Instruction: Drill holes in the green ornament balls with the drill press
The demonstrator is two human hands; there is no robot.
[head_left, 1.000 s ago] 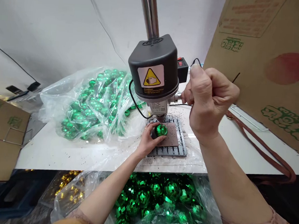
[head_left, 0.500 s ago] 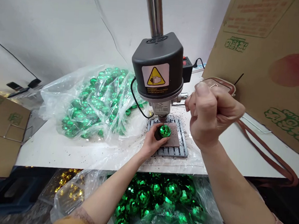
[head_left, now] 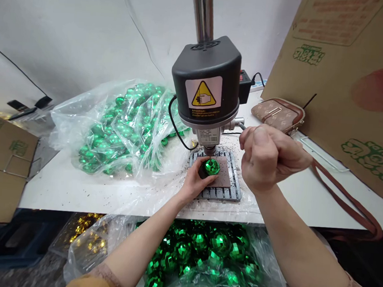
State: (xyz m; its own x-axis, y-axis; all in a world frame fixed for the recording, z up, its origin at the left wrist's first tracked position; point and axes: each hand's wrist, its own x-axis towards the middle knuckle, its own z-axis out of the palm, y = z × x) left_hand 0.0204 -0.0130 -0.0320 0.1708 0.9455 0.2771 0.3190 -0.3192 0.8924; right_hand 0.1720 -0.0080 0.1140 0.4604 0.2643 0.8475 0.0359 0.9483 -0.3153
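A shiny green faceted ball (head_left: 212, 166) rests on a flat board (head_left: 223, 172) over the slotted metal base (head_left: 236, 191) of a small drill press (head_left: 206, 82). Thumb and fingers of my left hand (head_left: 198, 177) grip the ball from its left side, right below the chuck (head_left: 210, 150). My right hand (head_left: 270, 156) is closed around the feed lever (head_left: 241, 126) on the press's right side; most of the lever is hidden inside the fist. Dark chips lie scattered around the base.
Left of the press lies a clear plastic bag (head_left: 126, 129) of green balls. Below the table's front edge, another bag holds larger green balls (head_left: 200, 241). A brown purse (head_left: 276, 114) and a cardboard box (head_left: 348, 85) stand at right; another box (head_left: 0, 168) is at left.
My right fist has moved down with the lever, and the purse behind it shows more fully. My left hand stays on the ball. The camera view has shifted slightly.
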